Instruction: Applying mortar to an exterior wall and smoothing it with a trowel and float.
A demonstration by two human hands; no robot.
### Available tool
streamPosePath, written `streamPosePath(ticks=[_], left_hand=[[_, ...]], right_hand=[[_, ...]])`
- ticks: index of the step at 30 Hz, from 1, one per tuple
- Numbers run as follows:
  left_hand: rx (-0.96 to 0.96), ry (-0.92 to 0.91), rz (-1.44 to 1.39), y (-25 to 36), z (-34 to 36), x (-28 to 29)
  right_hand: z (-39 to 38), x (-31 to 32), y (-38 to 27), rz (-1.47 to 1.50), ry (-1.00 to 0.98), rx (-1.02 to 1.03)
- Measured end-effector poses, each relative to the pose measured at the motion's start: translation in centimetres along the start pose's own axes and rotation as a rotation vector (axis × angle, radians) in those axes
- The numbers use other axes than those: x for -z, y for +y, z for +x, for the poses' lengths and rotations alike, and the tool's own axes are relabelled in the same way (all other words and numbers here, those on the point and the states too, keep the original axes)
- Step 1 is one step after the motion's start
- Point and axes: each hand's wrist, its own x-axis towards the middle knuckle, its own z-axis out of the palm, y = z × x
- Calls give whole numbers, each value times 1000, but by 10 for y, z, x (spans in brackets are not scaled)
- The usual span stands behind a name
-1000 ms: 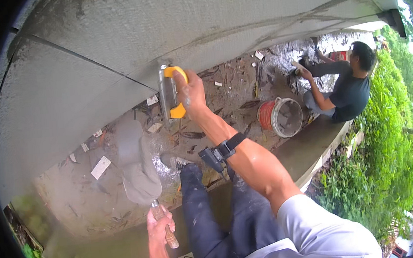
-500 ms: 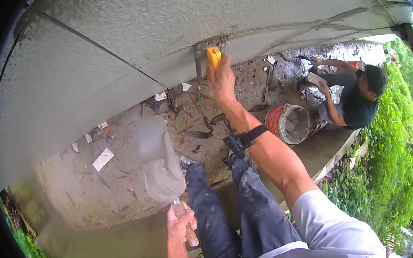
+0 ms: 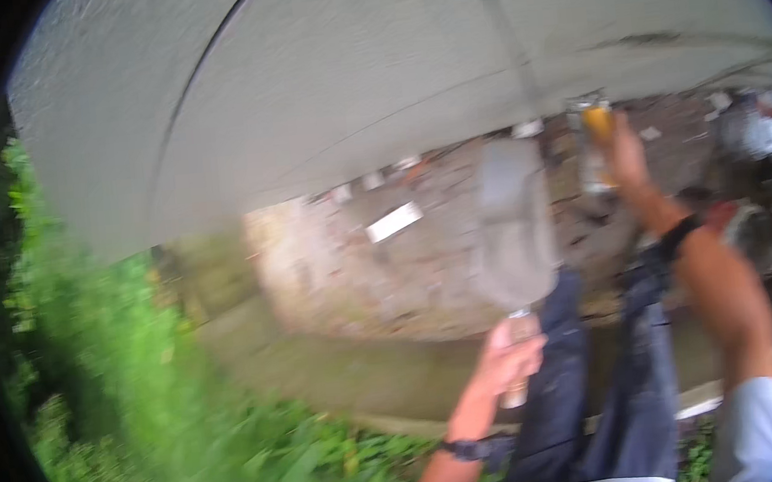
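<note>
The left hand [image 3: 514,358] grasped a broad, brown-handled trowel [image 3: 516,262], its smeared grey blade [image 3: 512,216] hiding some littered ground [image 3: 427,288]. Left of it lay a white rectangular piece [image 3: 394,222]. Farther out, the right hand [image 3: 624,154] clutched a blurred, yellow-handled float [image 3: 591,142] near the grey wall [image 3: 370,59].

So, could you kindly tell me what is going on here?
A person is at a grey wall with a tool in each hand. The left hand grips a wide-bladed trowel by its handle, blade pointing away from the body. The right hand holds a yellow-handled float near the wall's lower edge; whether it touches is too blurred to tell.
</note>
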Motion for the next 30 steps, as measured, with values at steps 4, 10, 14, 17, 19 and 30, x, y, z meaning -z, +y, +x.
streamPosePath(ticks=[4, 10, 14, 17, 19, 30], left_hand=[[-11, 259, 133, 27, -27, 40], [-88, 143, 116, 23, 2, 39], [-115, 251, 105, 38, -23, 70], [-123, 237, 143, 39, -24, 77], [-145, 182, 136, 38, -19, 69], [-291, 223, 348, 54, 0, 13]], right_hand=[[-11, -61, 16, -1331, -456, 115], [-30, -22, 4, -1427, -858, 435], [-114, -84, -85, -1101, -661, 286], [-170, -110, -133, -1047, -614, 249], [-184, -121, -150, -1113, -596, 234], [-180, -113, -160, -1467, -557, 156]])
